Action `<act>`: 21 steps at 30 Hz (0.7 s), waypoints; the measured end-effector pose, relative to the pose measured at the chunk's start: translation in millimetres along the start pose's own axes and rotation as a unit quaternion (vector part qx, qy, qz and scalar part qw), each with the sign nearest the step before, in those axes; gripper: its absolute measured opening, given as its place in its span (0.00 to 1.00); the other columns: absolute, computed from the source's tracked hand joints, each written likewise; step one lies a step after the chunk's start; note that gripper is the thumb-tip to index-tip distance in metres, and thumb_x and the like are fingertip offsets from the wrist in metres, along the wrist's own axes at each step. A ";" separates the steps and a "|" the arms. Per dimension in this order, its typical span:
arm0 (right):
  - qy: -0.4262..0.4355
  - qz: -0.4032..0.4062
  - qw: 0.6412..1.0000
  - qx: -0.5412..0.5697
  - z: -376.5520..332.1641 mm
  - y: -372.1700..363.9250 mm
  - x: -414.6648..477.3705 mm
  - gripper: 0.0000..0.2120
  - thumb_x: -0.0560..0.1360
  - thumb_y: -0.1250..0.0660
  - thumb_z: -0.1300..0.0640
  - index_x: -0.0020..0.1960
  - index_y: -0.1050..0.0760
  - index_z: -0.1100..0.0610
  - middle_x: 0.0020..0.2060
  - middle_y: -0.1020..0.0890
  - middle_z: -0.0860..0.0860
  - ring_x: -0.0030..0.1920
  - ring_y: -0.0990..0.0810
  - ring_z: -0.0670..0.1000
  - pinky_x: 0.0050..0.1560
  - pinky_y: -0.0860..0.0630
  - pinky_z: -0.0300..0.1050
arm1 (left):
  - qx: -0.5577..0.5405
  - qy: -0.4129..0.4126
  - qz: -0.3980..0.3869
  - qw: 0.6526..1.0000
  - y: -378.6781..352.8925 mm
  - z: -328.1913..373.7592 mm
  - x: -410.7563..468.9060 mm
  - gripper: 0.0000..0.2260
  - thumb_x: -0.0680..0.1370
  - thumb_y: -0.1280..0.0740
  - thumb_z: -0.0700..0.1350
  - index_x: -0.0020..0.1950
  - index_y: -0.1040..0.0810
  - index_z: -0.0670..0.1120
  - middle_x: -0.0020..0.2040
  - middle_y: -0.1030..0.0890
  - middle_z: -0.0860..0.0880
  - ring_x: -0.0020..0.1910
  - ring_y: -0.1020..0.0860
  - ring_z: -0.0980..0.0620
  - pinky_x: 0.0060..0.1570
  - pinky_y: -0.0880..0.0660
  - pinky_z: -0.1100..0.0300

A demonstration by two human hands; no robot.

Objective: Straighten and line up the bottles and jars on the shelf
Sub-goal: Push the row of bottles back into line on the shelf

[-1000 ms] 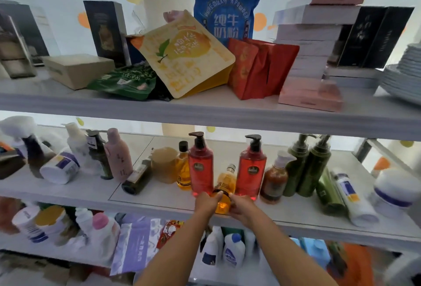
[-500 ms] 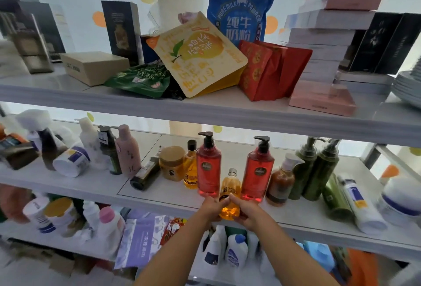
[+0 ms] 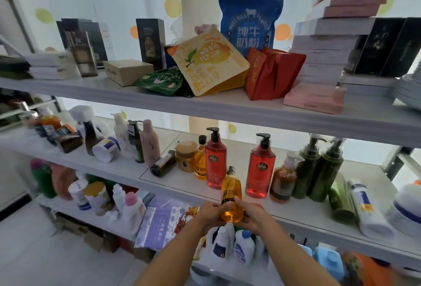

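Observation:
A small amber bottle [image 3: 231, 196] with a black cap is held upright in front of the middle shelf [image 3: 186, 185], off its surface at the front edge. My left hand [image 3: 210, 214] and my right hand [image 3: 251, 215] both grip its lower half from either side. Behind it stand two red pump bottles [image 3: 216, 162] [image 3: 260, 169], a taller amber bottle [image 3: 200, 162] and an amber jar [image 3: 186, 157]. A dark bottle [image 3: 163, 163] lies on its side to the left. Two green pump bottles [image 3: 319, 171] stand upright at the right.
A green bottle [image 3: 340, 196] and a white tube [image 3: 366, 208] lie flat at the shelf's right end beside a white jar [image 3: 407, 208]. A white jar [image 3: 106, 149] lies tipped among bottles at the left. Pouches and boxes fill the upper shelf [image 3: 205, 105]. More bottles crowd the lower shelf.
Both hands have drawn the small amber bottle toward me, from between the red pump bottles to the shelf's front edge. The view has also shifted left and pulled back.

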State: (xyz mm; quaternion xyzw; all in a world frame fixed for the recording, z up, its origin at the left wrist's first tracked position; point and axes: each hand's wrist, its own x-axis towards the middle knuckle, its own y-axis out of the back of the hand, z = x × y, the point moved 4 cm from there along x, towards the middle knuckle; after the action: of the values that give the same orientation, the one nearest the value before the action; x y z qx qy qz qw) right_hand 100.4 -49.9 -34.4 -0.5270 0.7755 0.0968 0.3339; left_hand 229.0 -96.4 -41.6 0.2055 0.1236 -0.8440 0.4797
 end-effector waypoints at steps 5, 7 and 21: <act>-0.004 -0.009 1.000 0.000 15.5 -4.5 -16.3 0.21 0.75 0.32 0.56 0.64 0.32 0.63 0.54 0.23 0.61 0.58 0.24 0.61 0.51 0.24 0.53 | 0.008 0.020 -0.017 1.000 8.8 -5.5 -15.3 0.21 0.72 0.27 0.47 0.58 0.26 0.35 0.50 0.18 0.41 0.49 0.19 0.46 0.47 0.19 0.56; -0.003 -0.007 1.000 -0.010 22.4 -8.0 -19.7 0.22 0.75 0.32 0.56 0.65 0.33 0.62 0.52 0.22 0.59 0.54 0.23 0.59 0.48 0.23 0.52 | 0.029 0.029 -0.033 0.999 13.5 -7.0 -19.3 0.23 0.71 0.26 0.48 0.59 0.26 0.36 0.53 0.18 0.41 0.53 0.19 0.45 0.52 0.21 0.53; 0.015 0.041 0.999 -0.004 62.3 -127.2 -27.1 0.16 0.75 0.32 0.55 0.60 0.27 0.61 0.50 0.19 0.58 0.48 0.20 0.55 0.36 0.21 0.46 | 0.093 0.067 -0.137 0.984 131.6 -11.5 -23.9 0.21 0.73 0.30 0.45 0.64 0.28 0.40 0.57 0.19 0.40 0.56 0.20 0.43 0.56 0.22 0.45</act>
State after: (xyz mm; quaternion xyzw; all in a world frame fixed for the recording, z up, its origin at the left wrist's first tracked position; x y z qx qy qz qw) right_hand 244.5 -52.3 -39.1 -0.4972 0.8012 0.1055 0.3159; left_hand 355.7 -140.7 -42.2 0.2862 0.1037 -0.8938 0.3293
